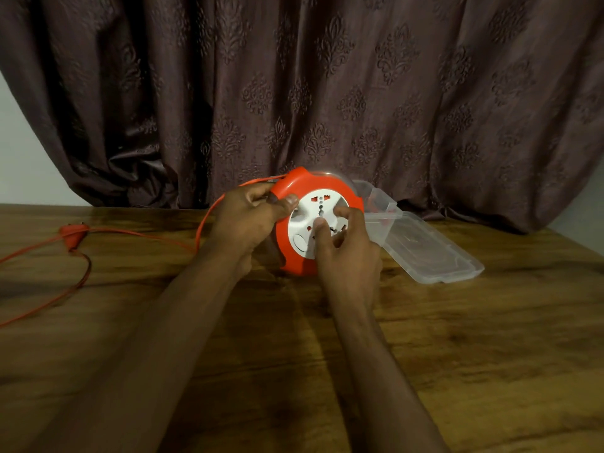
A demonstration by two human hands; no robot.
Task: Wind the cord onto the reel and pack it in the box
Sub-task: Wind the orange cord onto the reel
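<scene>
One orange cord reel (318,220) with a white socket face stands on edge near the middle of the wooden table (457,338), just in front of a dark patterned curtain (327,76). The left hand (251,217) grips the reel's upper left rim, its thumb lying over the front of the orange housing and its fingers curled round the edge where the cord enters. The right hand (346,250) rests on the white face, thumb and forefinger pressed against the centre and the other fingers curled beside the sockets; whether it pinches a knob there cannot be told. One orange cord (202,223) leaves the top of the reel, arcs down to the left and runs loose across the table in several strands toward the left edge, with one orange plug (73,235) lying among them. One clear plastic box (376,197) stands just behind and right of the reel, its hinged lid (431,253) open flat on the table.
</scene>
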